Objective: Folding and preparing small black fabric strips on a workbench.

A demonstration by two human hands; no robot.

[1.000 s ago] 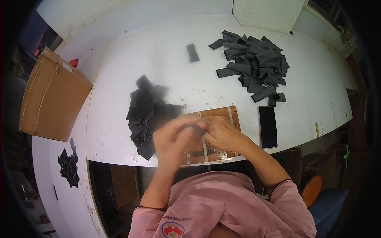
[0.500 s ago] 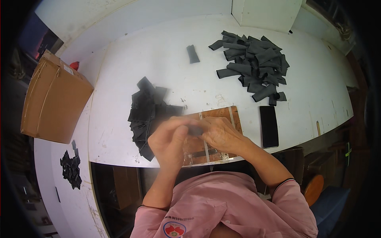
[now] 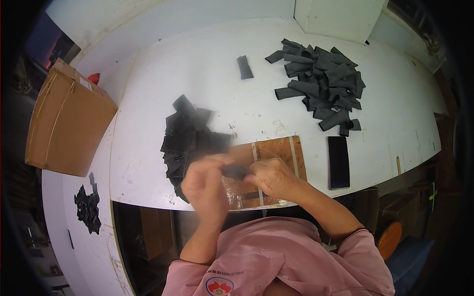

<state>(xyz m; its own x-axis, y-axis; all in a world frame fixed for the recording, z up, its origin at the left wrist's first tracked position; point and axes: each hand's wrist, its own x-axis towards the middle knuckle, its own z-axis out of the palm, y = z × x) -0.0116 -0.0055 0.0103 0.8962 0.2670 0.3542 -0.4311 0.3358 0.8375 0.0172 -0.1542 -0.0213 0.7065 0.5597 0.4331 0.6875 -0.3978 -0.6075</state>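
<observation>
A short dark grey fabric tube (image 3: 236, 171) is held between my two hands, over the near part of a brown board. My right hand (image 3: 274, 176) pinches its right end between thumb and fingers. At the other end, my left hand (image 3: 203, 185) is closed around it, its fingers slightly blurred. Close behind my left hand lies a heap of flat dark fabric pieces (image 3: 181, 135). The brown board (image 3: 282, 148), crossed by strips of pale tape, is partly covered by my hands.
At the back right lies a pile of grey fabric tubes (image 3: 323, 79), with a single grey tube (image 3: 245, 67) to its left. A black phone (image 3: 338, 163) rests right of the board. A cardboard box (image 3: 71, 121) and dark scraps (image 3: 88, 209) are at the left.
My hands have drawn slightly apart, the left one lower and a little leftward. More of the fabric tube shows between them. The whole view has shifted slightly.
</observation>
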